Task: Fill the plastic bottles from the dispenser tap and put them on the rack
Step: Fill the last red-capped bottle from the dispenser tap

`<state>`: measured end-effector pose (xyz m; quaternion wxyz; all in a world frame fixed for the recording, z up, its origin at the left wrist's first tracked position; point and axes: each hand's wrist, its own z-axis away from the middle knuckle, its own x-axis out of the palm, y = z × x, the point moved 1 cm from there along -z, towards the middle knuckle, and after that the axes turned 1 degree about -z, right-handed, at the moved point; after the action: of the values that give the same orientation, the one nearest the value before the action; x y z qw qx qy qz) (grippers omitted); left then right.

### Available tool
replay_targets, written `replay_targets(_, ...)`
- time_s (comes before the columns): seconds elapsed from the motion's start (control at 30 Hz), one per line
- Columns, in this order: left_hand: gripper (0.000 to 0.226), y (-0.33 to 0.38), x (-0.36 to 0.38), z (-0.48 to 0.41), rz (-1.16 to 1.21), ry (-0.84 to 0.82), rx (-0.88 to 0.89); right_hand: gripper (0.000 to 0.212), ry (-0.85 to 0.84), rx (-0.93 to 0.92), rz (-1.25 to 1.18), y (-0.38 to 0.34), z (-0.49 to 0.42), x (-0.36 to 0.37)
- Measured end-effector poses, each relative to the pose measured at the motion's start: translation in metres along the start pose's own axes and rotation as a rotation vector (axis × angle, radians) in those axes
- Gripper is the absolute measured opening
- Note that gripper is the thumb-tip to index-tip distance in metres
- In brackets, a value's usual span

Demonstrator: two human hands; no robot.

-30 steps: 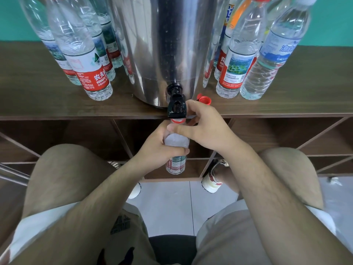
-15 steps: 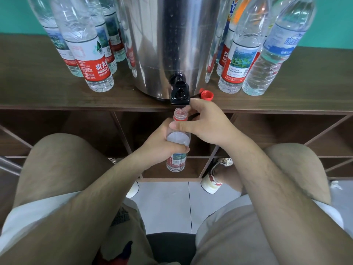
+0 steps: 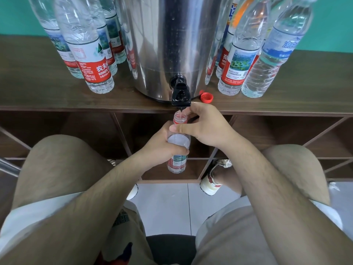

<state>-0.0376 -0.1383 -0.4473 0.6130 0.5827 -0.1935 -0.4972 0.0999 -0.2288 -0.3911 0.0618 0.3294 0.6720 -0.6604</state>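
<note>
Under 1 black tap (image 3: 180, 96), 1 open bottle (image 3: 178, 142), left hand (image 3: 164, 145) grip wrapped round it, right hand (image 3: 205, 125) pinching neck

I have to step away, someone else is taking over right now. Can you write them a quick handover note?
Left hand grips the small bottle by its body, open mouth just under the black tap.
Right hand rests at the bottle's neck, fingers up by the tap.
The bottle's red cap lies on the shelf top beside the steel dispenser.
Other bottles stand on both sides of the dispenser.
Left: finish filling if needed, cap the bottle, rack it.
</note>
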Motion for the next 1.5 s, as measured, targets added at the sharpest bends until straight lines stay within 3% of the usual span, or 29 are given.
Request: replay_targets(1.5, 0.076, 0.006, 0.0012, 0.0036, -0.042, 0.01, -0.02, 0.026, -0.008, -0.032, -0.014, 0.0004, 0.0001, -0.0027)
